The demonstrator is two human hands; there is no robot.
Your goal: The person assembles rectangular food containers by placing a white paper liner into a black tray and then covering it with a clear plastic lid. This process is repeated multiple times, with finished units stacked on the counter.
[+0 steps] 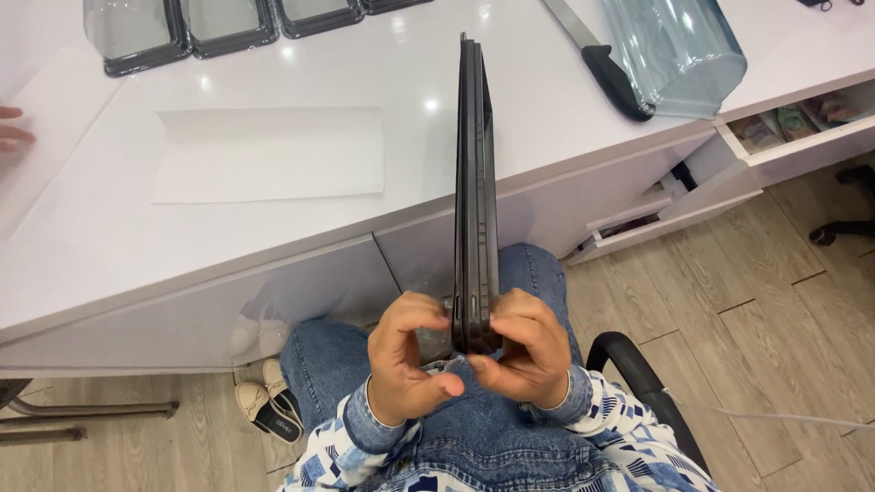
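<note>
I hold a flat black slab-like stack [476, 191] edge-on, upright in front of me, reaching from my lap up over the white counter [109, 228]. It looks like two or three thin dark plates or trays pressed together. My left hand [410, 360] grips its near end from the left, fingers curled on the edge. Closing on the same end from the right is my right hand [529, 351], thumb under the bottom corner. Both hands sit above my jeans-clad knees.
A white sheet of paper [269, 153] lies on the counter. Clear lidded containers with black rims [228, 23] line the far edge; a clear bluish tub [674, 50] and a black-handled knife [606, 68] lie right. Open drawers [793, 123] at right. Another person's fingers [14, 128] at far left.
</note>
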